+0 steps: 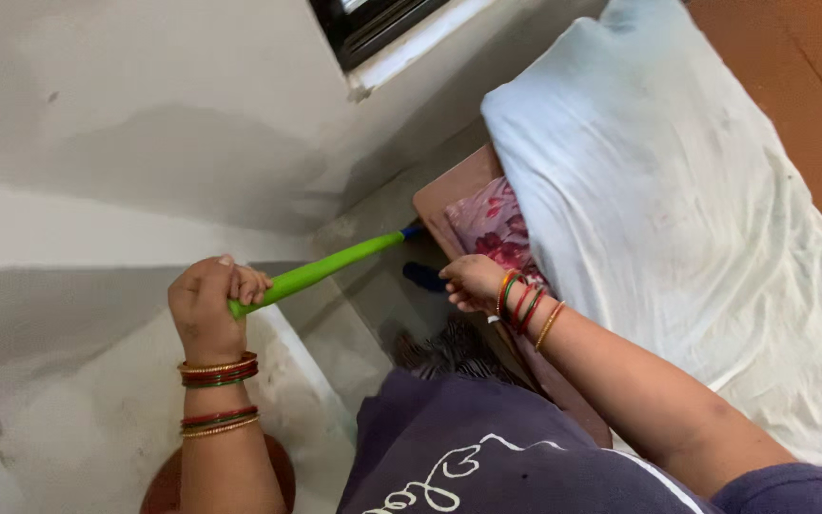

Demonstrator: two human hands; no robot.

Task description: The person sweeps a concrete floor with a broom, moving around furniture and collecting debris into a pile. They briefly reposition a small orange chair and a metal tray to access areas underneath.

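Note:
My left hand (206, 305) is closed around the end of a green broom handle (330, 266) that slants away into the narrow gap between the wall and a bed. My right hand (470, 282), with coloured bangles at the wrist, grips the edge of the floral mattress (492, 228) at the bed's corner. The broom's lower end is hidden in the gap; a blue part (424, 276) shows just below the mattress corner.
A white sheet (677, 209) covers the bed at right. The grey-white wall (145, 143) fills the left, with a dark window frame (373, 29) at top. Brown floor (792, 57) lies beyond the bed. A round brown object (159, 490) sits at the bottom left.

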